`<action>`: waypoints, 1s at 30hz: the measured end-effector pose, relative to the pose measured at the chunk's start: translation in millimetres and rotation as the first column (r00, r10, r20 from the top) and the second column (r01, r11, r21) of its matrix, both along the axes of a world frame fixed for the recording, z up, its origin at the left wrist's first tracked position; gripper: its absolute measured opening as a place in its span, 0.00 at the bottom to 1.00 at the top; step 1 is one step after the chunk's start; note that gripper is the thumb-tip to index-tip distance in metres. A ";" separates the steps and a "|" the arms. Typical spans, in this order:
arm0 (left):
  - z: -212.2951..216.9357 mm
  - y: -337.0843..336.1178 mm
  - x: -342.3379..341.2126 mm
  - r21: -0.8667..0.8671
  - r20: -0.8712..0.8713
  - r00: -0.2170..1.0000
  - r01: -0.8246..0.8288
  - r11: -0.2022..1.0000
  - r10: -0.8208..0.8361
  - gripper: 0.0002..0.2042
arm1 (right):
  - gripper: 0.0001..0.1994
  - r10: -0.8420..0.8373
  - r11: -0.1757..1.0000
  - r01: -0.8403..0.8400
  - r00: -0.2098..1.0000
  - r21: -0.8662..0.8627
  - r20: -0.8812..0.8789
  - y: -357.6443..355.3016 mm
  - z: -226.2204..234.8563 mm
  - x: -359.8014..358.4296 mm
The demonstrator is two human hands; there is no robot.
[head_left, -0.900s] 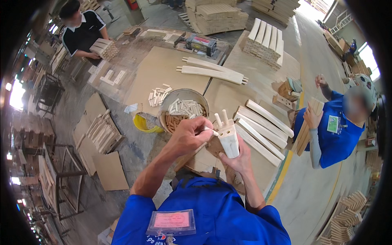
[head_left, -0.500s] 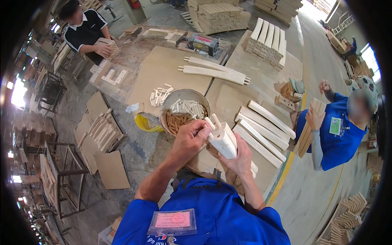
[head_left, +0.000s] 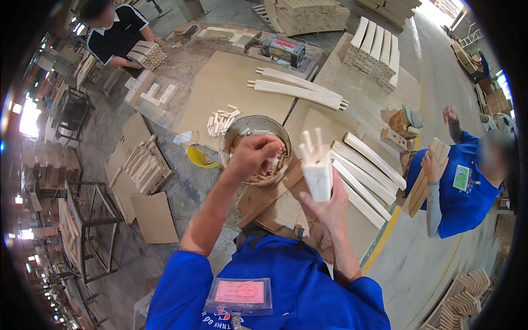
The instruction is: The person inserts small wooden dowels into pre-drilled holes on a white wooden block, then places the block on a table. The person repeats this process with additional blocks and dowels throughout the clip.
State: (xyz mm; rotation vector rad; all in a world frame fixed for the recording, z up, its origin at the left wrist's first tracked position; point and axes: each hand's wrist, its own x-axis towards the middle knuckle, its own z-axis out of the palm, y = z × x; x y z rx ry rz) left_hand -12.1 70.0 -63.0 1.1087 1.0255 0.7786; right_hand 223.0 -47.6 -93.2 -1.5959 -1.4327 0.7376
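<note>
My right hand [head_left: 330, 210] grips pale wooden slats [head_left: 317, 179], held end up. Pale dowels [head_left: 312, 141] stand upright out of their top end. Over the round bucket [head_left: 286, 133] is my left hand [head_left: 254, 157], its fingers curled together; whether anything is between them is hidden. Inside the bucket lie many loose dowels, partly covered by that hand. A small heap of pale dowels [head_left: 220, 121] rests on the table just beyond the bucket.
Loose curved slats [head_left: 366, 165] lie to the right; two doweled slats [head_left: 297, 93] lie farther back. A slat stack [head_left: 373, 52] stands beyond. A yellow container [head_left: 202, 157] sits beside the bucket. Co-workers at far left [head_left: 118, 36] and right [head_left: 459, 179] hold wooden pieces.
My left hand has left the slat end and moved to over the bucket. My right hand still holds the slats, now more upright. The view has shifted slightly.
</note>
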 end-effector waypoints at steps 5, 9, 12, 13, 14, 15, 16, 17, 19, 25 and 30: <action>-102.4 41.4 -2.7 0.089 -0.934 0.315 0.657 0.749 -0.166 0.13 | 0.44 0.007 0.998 -0.008 1.000 -0.058 -0.019 9.1 12.9 2.6; -105.3 39.3 -0.2 0.145 -0.907 0.380 0.684 0.715 -0.180 0.13 | 0.45 -0.015 1.000 0.015 0.997 -0.005 -0.071 -9.6 -6.0 1.7; -103.4 37.3 -30.7 0.397 -0.851 0.525 0.638 0.660 0.004 0.12 | 0.46 0.049 0.998 -0.051 0.996 -0.029 -0.081 -12.6 2.2 2.3; -76.2 31.8 -23.5 0.376 -0.645 0.761 0.396 0.838 -0.070 0.10 | 0.46 0.025 0.999 -0.026 0.999 -0.041 -0.041 -16.2 0.9 5.6; -38.1 21.5 -13.2 0.333 -0.493 0.868 0.248 0.910 -0.056 0.09 | 0.46 0.011 0.998 -0.012 1.000 -0.056 -0.014 -22.6 -0.8 9.1; -0.2 9.6 -7.5 0.253 -0.337 0.942 0.089 0.963 0.001 0.08 | 0.47 0.024 0.995 -0.022 1.000 -0.094 0.020 -25.3 -8.9 14.4; 28.1 -4.1 -9.0 0.295 -0.252 0.968 0.071 0.953 0.006 0.07 | 0.47 0.041 0.997 -0.035 0.996 -0.069 0.085 -25.9 -14.9 14.6; 49.1 -19.2 -11.8 0.331 -0.165 0.986 0.043 0.943 0.013 0.07 | 0.48 0.064 0.997 -0.057 0.986 -0.050 0.151 -27.4 -20.6 13.7; 68.5 -40.4 -13.8 0.465 -0.125 0.992 0.054 0.884 0.005 0.07 | 0.48 0.171 0.979 -0.151 0.974 -0.139 0.146 -26.3 -12.2 9.9; 56.4 -72.0 -1.9 0.668 -0.373 0.921 0.186 0.720 0.108 0.06 | 0.48 0.239 0.968 -0.219 0.953 -0.120 0.188 -34.9 -13.9 0.0; 46.2 -80.4 4.6 0.686 -0.297 0.934 0.065 0.724 0.198 0.06 | 0.48 0.194 0.981 -0.196 0.960 -0.012 0.204 -38.7 -13.0 -3.7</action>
